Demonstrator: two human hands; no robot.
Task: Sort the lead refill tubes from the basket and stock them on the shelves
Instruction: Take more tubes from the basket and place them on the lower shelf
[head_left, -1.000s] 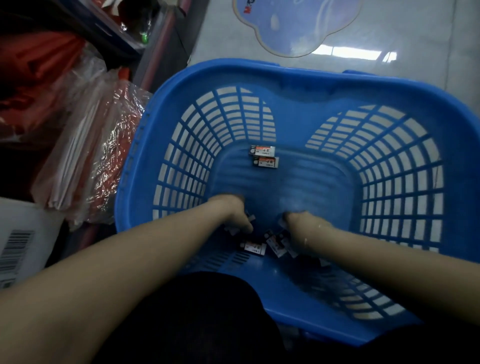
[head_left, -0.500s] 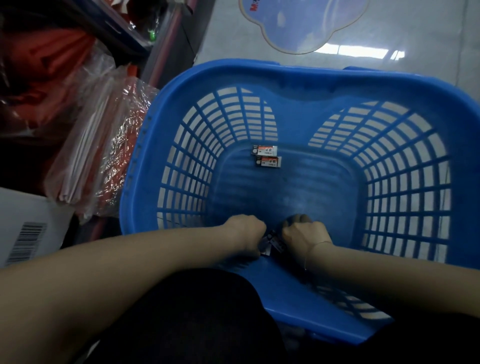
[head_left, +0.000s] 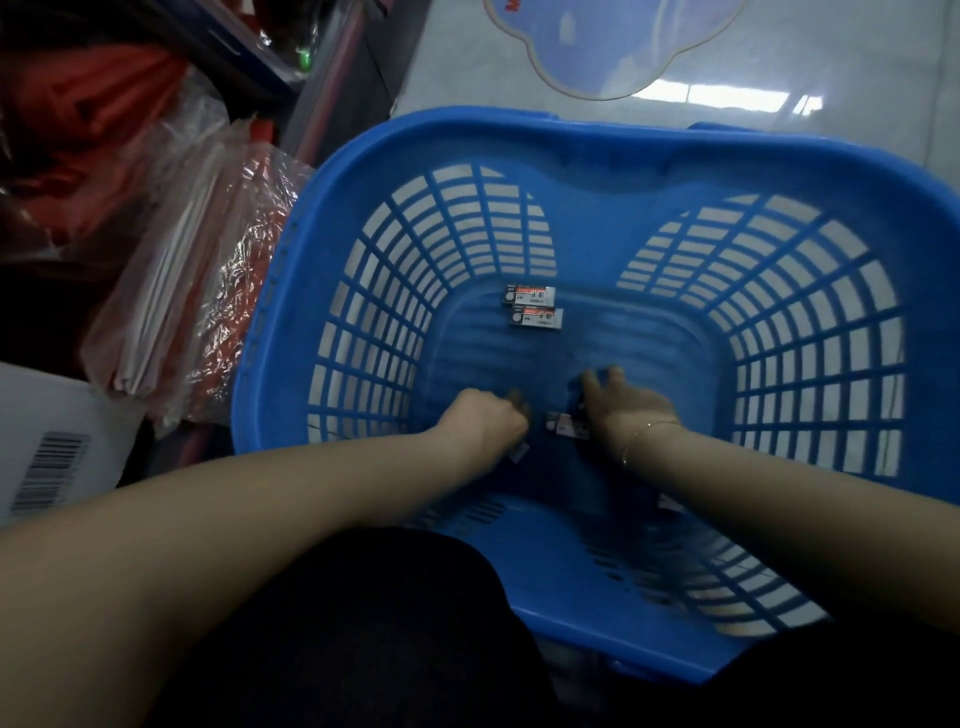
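A blue slatted basket (head_left: 571, 156) stands on the floor before me. Two small lead refill tubes (head_left: 532, 306) with orange-and-white labels lie side by side at the far end of its bottom. My left hand (head_left: 485, 423) is curled into a fist on the basket bottom and grips several refill tubes, one end poking out below it. My right hand (head_left: 621, 402) rests on the bottom with fingers spread, touching another refill tube (head_left: 566, 425) that lies between the two hands.
Clear plastic bags of red goods (head_left: 197, 280) lean against the basket's left side under a dark shelf. A white carton with a barcode (head_left: 47, 467) sits at the left edge. A round blue floor sticker (head_left: 613, 41) lies beyond the basket on pale tiles.
Both hands gathered tubes near the front of the basket bottom and came together. Now they have parted a little, and the right hand's fingers have spread.
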